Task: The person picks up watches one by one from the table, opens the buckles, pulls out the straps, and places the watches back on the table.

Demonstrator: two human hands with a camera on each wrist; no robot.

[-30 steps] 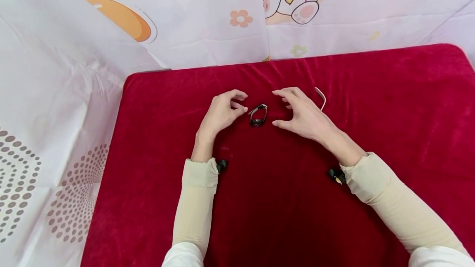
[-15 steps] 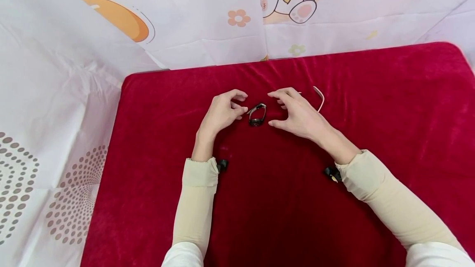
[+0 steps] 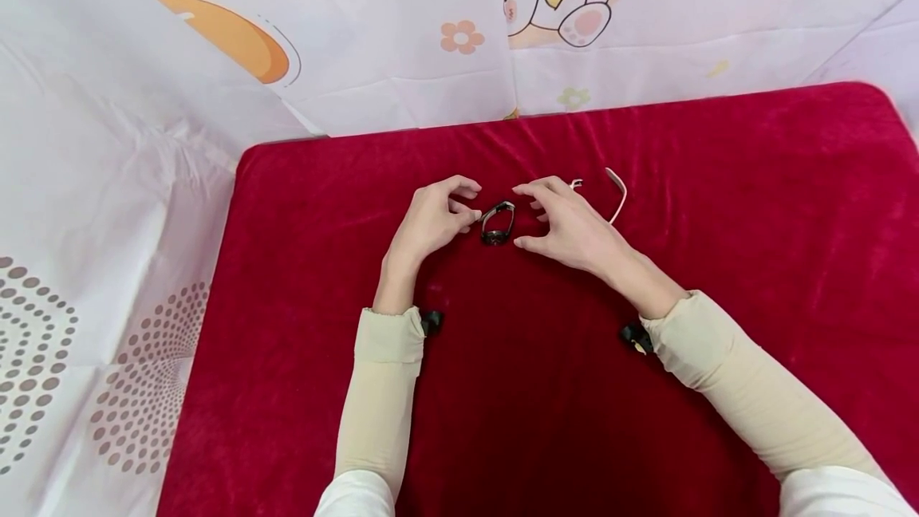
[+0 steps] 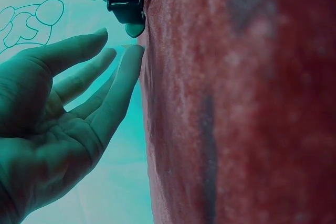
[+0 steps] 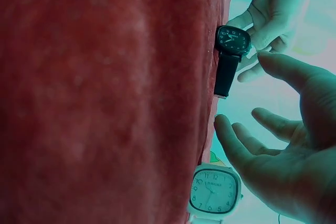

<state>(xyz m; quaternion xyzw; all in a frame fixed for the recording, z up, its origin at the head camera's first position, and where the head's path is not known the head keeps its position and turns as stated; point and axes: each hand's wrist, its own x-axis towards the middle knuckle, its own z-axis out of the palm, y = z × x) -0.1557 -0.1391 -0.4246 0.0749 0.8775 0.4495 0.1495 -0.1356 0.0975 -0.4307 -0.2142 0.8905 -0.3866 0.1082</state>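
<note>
A black wristwatch (image 3: 495, 236) lies on the red cloth between the two hands, its strap bent up into a loop. My left hand (image 3: 431, 218) is at its left, thumb and fingers spread with nothing between them; in the left wrist view the fingertips are just short of the black strap (image 4: 128, 14). On the other side my right hand (image 3: 574, 230) curves loosely, thumb and fingers apart around the watch's right side. A white wristwatch (image 5: 214, 191) lies beyond the right hand; in the head view its pale strap (image 3: 619, 191) shows while its face is hidden.
Red velvet cloth (image 3: 502, 389) covers the table. Behind it hangs a white curtain (image 3: 395, 46) with cartoon prints. Small black devices (image 3: 431, 322) sit at the wrists by the beige sleeves.
My right hand has moved left, closer to the black watch, uncovering more of the pale strap. The left hand has stayed almost still.
</note>
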